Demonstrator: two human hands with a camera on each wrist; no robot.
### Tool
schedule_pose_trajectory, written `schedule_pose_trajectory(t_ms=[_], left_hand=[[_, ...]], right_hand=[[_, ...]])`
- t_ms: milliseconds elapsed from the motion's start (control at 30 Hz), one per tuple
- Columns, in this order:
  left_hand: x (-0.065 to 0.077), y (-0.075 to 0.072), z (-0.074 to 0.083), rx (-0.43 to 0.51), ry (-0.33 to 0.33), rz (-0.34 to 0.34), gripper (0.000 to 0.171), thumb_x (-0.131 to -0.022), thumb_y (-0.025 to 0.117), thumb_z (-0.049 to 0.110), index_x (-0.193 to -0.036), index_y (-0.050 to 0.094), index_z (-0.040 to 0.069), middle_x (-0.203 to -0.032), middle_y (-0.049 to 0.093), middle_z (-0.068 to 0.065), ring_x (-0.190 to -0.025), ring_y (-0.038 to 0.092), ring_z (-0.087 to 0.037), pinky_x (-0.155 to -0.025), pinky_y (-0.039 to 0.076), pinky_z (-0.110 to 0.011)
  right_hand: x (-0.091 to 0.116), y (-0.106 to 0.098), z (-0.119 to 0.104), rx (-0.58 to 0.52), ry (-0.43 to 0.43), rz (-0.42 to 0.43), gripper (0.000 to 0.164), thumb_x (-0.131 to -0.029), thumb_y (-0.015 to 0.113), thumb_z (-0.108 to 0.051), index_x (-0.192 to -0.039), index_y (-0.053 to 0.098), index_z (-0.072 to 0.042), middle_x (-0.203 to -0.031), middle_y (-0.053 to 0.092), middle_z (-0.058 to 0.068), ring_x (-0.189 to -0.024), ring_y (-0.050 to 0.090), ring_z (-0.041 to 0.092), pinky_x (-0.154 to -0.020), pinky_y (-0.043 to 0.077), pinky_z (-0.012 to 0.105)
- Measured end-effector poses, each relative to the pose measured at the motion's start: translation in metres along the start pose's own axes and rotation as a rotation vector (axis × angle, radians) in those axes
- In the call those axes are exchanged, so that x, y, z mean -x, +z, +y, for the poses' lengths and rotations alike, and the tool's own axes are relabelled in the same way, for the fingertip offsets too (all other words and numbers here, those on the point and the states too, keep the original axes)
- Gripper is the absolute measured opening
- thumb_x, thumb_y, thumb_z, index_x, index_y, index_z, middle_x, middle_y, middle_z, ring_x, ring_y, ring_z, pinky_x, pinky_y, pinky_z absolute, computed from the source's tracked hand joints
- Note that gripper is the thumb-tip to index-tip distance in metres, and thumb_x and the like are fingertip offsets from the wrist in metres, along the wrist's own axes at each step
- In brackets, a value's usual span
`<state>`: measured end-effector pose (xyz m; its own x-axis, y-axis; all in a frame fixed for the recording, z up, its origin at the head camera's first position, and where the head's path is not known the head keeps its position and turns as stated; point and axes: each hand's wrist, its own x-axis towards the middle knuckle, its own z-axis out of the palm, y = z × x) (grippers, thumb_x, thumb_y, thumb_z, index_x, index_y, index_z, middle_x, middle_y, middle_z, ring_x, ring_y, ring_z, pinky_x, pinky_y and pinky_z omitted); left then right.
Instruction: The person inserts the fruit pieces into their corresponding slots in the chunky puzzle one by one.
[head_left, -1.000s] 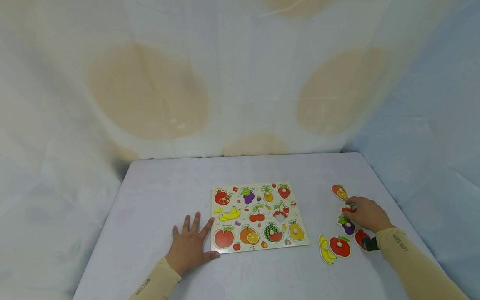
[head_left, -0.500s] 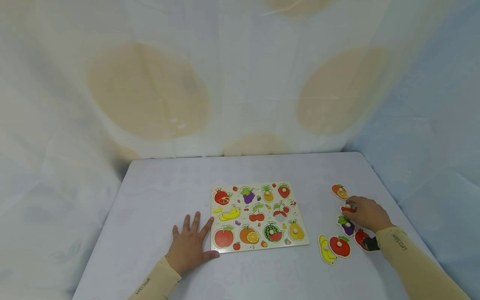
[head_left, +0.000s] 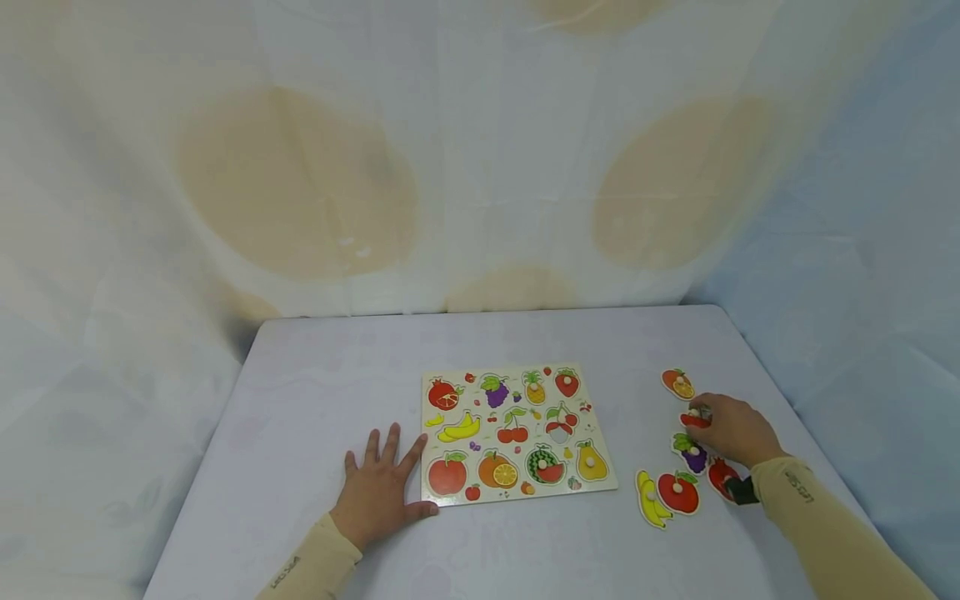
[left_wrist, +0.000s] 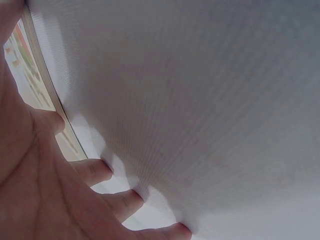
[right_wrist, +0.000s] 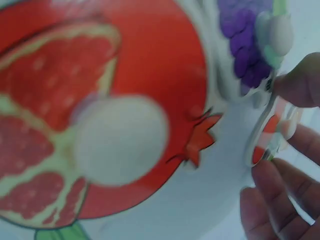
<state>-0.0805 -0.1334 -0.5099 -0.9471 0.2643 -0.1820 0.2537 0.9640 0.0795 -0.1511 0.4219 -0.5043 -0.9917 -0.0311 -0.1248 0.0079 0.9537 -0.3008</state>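
Note:
In the head view my left hand lies on the table with fingers spread, thumb and index at the left edge of a wooden fruit puzzle board. Its straight fingertips press on the tabletop in the left wrist view. At the table's right side my right hand pinches a small red fruit puzzle piece with a knob; its picture is partly hidden by the fingers. Just below this piece lies a grape piece, and a pomegranate piece fills much of the right wrist view.
An orange piece lies beyond the right hand. Nearer the front, an apple piece overlaps a banana piece. Several board pictures have knobs, among them the pear. Behind the table hangs a pale curtain with tan blotches.

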Motion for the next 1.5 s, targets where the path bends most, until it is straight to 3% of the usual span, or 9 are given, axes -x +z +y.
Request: schedule_pose_trajectory(t_ms=[633,967,1500], left_hand=[[-0.002,0.005,-0.002,-0.014,-0.001,0.01,0.104,-0.071,0.065,0.08,-0.156,0.035,0.028,-0.159,0.027,-0.022,-0.14,0.024,-0.054,-0.099,0.026,-0.079],[-0.003,0.009,-0.004,-0.014,-0.006,0.018,0.105,-0.071,0.065,0.081,-0.157,0.034,0.029,-0.16,0.026,-0.022,-0.141,0.023,-0.054,-0.099,0.025,-0.079],[-0.002,0.006,-0.003,-0.002,0.001,0.009,0.105,-0.071,0.065,0.08,-0.157,0.035,0.028,-0.159,0.026,-0.023,-0.14,0.023,-0.055,-0.099,0.024,-0.079]], right_hand=[[0.003,0.001,0.005,0.039,-0.085,0.057,0.047,-0.079,0.084,-0.031,-0.113,0.069,-0.001,-0.089,0.07,0.01,-0.067,0.058,0.018,-0.06,0.055,0.041],[0.0,0.006,0.011,0.049,-0.129,0.096,0.044,-0.079,0.085,-0.028,-0.111,0.071,-0.002,-0.094,0.07,0.012,-0.073,0.061,0.021,-0.068,0.057,0.048],[0.0,0.002,0.009,0.009,-0.109,0.07,0.046,-0.08,0.084,-0.034,-0.113,0.072,-0.004,-0.096,0.071,0.011,-0.078,0.062,0.024,-0.068,0.056,0.047]])
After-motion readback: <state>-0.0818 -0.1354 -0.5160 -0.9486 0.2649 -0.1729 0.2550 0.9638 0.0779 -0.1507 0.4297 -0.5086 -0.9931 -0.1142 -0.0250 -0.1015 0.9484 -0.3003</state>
